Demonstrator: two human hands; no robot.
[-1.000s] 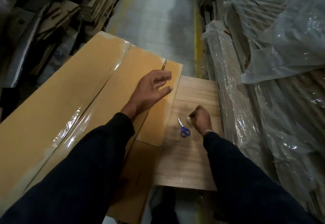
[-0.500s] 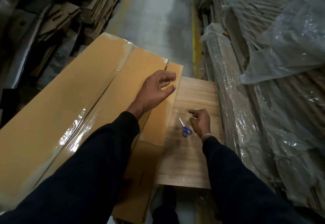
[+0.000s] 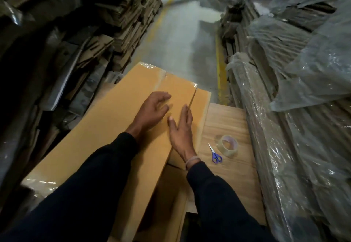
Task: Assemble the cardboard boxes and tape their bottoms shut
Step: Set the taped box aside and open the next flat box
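Two hands flat on a long cardboard box (image 3: pixel 106 127), upturned, taped bottom facing up. Left hand (image 3: pixel 152 111) spread with fingers relaxed and slightly lifted, palm resting on the box top, gripping nothing. Right hand (image 3: pixel 181 127) just beside it on the right, fingers straight and together, pressing along the box's right edge, holding nothing. Pale band on the right wrist, dark sleeves on both arms. Clear glossy tape (image 3: pixel 161 79) running lengthwise down the centre seam of the box and wrapped over its far end; more shine at the near left corner. Box lying from near left to far centre, its right side overlapping a wooden board (image 3: pixel 233 175). Another cardboard flap (image 3: pixel 204 112) lying flat between box and board, partly under the right hand. Right of the hands, on the board: roll of clear tape (image 3: pixel 227 146) lying tilted, and just left of it small blue-handled scissors (image 3: pixel 215 154), blades closed and pointing far. Roll and scissors near each other, not clearly touching. Left side: dark stacks of flattened cardboard (image 3: pixel 121 13). Right side: more stacked cardboard under clear plastic sheeting (image 3: pixel 303 82). Far centre: grey concrete floor (image 3: pixel 180 38) with yellow lines along both edges of the aisle.
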